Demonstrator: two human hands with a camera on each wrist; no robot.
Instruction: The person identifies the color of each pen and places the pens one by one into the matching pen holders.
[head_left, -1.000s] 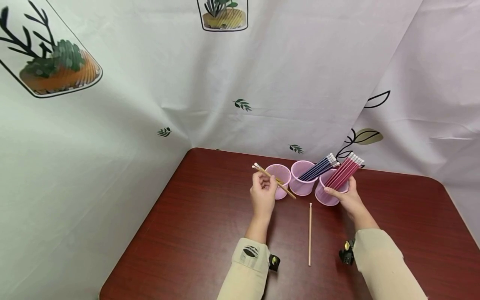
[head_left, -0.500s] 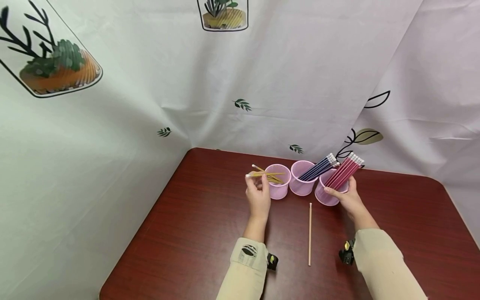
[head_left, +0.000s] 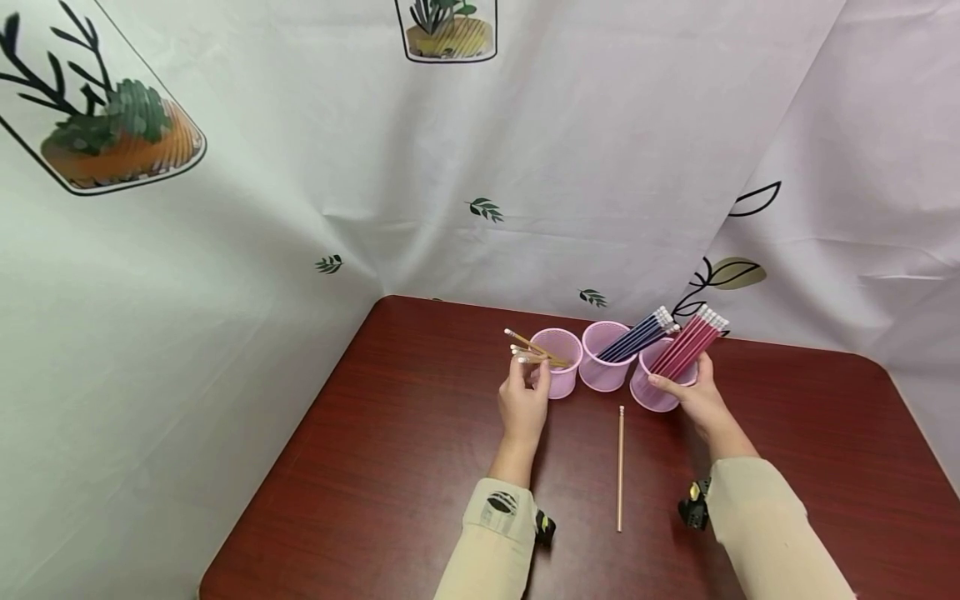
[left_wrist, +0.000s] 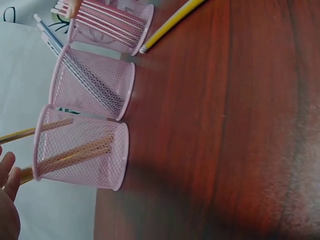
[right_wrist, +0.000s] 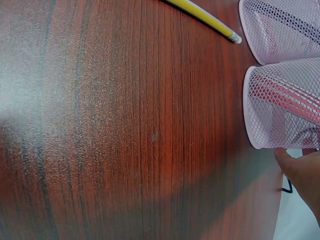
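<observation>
In the head view my left hand (head_left: 522, 408) is at the left pink mesh pencil cup (head_left: 559, 387), pinching a yellow pencil (head_left: 532, 360) by its eraser end. The pencil's other end lies inside the rim. Several yellow pencils (left_wrist: 75, 154) lean in that cup in the left wrist view, where only the tips of my fingers show. My right hand (head_left: 703, 400) grips the right mesh cup (head_left: 654, 397), thumb at the rim. Red pencils (head_left: 686, 346) fill it, erasers up. Between them stands a third cup (head_left: 603, 379) with dark blue pencils (head_left: 633, 339).
One yellow pencil (head_left: 620, 471) lies on the dark red table (head_left: 390, 433) between my forearms, its eraser toward the cups. A white patterned cloth (head_left: 420, 250) hangs right behind the table's back edge and along its left side.
The yellow pencil in my left hand first stuck out across the left cup's front, then swung level, and now points into the cup. My right hand has stayed on its cup.
</observation>
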